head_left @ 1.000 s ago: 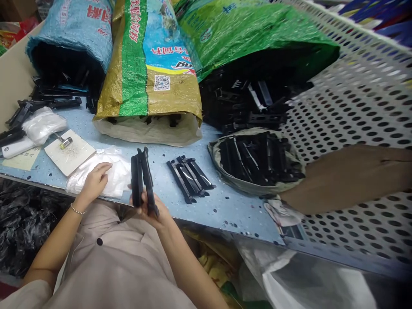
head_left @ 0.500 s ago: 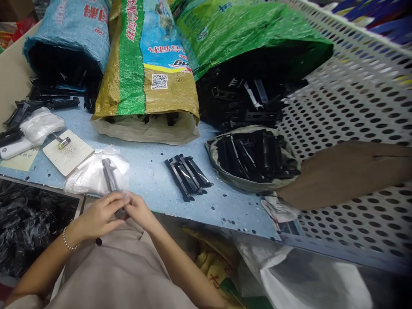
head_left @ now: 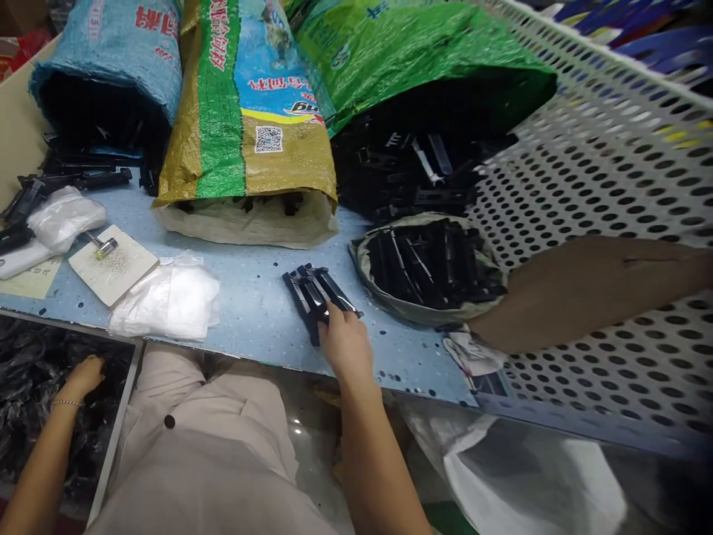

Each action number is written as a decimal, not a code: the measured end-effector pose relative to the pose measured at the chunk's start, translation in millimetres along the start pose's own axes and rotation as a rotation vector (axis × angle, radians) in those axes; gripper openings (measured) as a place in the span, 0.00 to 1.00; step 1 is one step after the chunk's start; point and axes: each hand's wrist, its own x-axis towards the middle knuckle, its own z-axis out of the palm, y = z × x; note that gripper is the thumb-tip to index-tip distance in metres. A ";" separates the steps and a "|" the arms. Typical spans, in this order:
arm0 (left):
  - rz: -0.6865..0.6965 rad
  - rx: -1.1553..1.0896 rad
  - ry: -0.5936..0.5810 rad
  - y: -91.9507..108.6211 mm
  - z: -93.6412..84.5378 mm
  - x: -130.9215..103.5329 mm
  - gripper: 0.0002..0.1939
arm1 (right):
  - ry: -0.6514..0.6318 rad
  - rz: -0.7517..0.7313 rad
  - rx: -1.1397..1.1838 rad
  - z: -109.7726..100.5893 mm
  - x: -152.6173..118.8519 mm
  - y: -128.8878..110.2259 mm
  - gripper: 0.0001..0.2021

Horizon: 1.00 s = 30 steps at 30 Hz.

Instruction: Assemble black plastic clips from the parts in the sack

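My right hand (head_left: 346, 340) is on a small row of long black plastic parts (head_left: 304, 293) lying side by side on the blue table. Its thumb and fingers close on the near end of one part and hide that end. Over at the left, my left hand (head_left: 86, 375) is low over a bin of black parts in clear plastic bags (head_left: 33, 401). Its fingers are curled, and whatever they hold is hidden. A stack of clear plastic bags (head_left: 170, 297) lies on the table between my hands, near the front edge.
A cloth-rimmed container of black parts (head_left: 356, 260) stands right of the row. Behind are a blue sack (head_left: 111, 52), a gold-and-green sack (head_left: 290, 167) and a green sack (head_left: 434, 52). A small hammer (head_left: 105, 247) rests on a pale board (head_left: 134, 264). A perforated white panel (head_left: 590, 186) borders the right.
My hands were together before my lap on a black part in a clear bag. They have separated: the left went down to the bin, the right across to the row of parts.
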 end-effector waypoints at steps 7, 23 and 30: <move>0.635 -0.796 0.028 149.0 -42.7 -33.6 0.16 | -0.082 -0.043 0.496 18.0 -0.1 -17.9 0.20; 0.555 -1.200 0.353 214.4 -54.5 30.9 0.15 | -0.807 0.131 1.809 7.8 -29.1 -139.2 0.16; 0.744 -0.986 0.620 200.7 -52.6 14.8 0.02 | -0.764 0.165 1.823 29.0 -13.4 -174.4 0.19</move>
